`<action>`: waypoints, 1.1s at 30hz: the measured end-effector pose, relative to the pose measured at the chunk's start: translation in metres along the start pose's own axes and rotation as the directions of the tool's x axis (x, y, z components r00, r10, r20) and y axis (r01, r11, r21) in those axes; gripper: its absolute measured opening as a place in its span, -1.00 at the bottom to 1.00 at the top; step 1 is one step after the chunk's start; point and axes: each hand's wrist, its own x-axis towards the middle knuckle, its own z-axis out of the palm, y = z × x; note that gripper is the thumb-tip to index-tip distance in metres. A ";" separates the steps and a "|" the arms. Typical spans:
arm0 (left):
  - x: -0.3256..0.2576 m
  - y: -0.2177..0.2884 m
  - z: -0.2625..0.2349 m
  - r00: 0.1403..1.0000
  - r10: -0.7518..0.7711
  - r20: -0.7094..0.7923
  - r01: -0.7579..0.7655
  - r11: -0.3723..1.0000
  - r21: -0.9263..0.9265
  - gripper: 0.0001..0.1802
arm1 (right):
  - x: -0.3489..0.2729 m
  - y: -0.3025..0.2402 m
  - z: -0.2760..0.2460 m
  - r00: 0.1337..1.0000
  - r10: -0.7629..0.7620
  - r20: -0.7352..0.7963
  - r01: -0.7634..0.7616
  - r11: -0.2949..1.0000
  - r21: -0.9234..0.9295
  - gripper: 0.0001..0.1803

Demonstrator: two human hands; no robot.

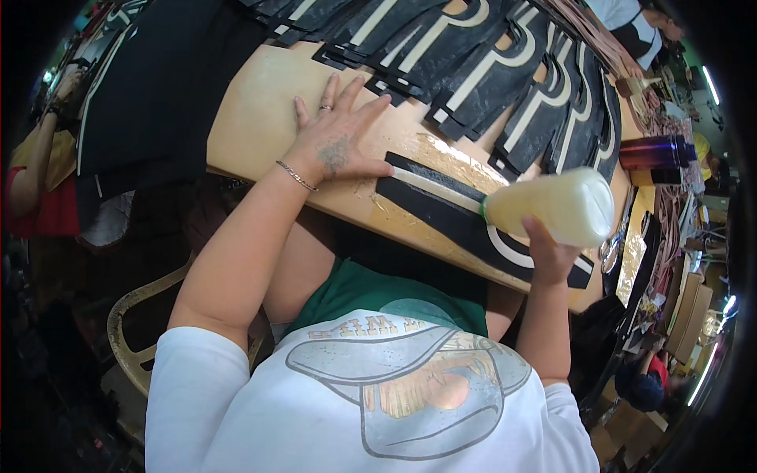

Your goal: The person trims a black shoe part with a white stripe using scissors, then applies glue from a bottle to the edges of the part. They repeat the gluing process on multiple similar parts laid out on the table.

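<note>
My right hand [548, 251] grips a translucent squeeze bottle [552, 206] of pale yellowish liquid, tilted on its side. Its green tip points left and meets a black flat piece [441, 209] with a cream strip along it. That piece lies along the near edge of the table [260, 118]. My left hand [339, 134] rests flat with fingers spread, a ring on one finger, its thumb touching the left end of the black piece. Whether liquid is coming from the tip cannot be made out.
Rows of similar black pieces with cream curved strips [473, 87] overlap across the far side. Black sheet material [165, 94] hangs at the left. A purple tumbler [654, 151] stands at the right. Other people work at the left and right edges; a chair [130, 315] is beside me.
</note>
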 end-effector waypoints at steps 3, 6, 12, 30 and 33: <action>0.002 0.005 -0.002 1.000 0.028 0.003 -0.028 1.000 0.005 0.01 | 0.014 0.000 0.041 0.993 -0.084 0.079 0.103 0.958 -0.266 -0.39; 0.004 0.003 0.002 0.999 0.039 0.014 -0.038 0.999 -0.010 0.02 | 0.028 0.004 0.066 0.989 -0.139 0.056 0.150 0.932 -0.330 -0.38; 0.004 0.005 -0.001 1.000 0.007 0.005 -0.007 1.000 0.027 0.04 | -0.006 0.008 -0.016 0.984 0.003 -0.178 0.007 0.998 0.056 -0.44; 0.005 0.003 0.004 0.999 0.029 0.028 -0.029 0.999 0.014 0.03 | -0.006 0.004 -0.010 0.990 -0.059 -0.126 0.024 0.963 -0.268 -0.15; 0.006 0.004 0.003 0.999 0.030 0.016 -0.031 0.999 0.019 0.04 | -0.046 -0.005 -0.035 0.987 -0.095 -0.129 0.068 0.978 -0.199 -0.14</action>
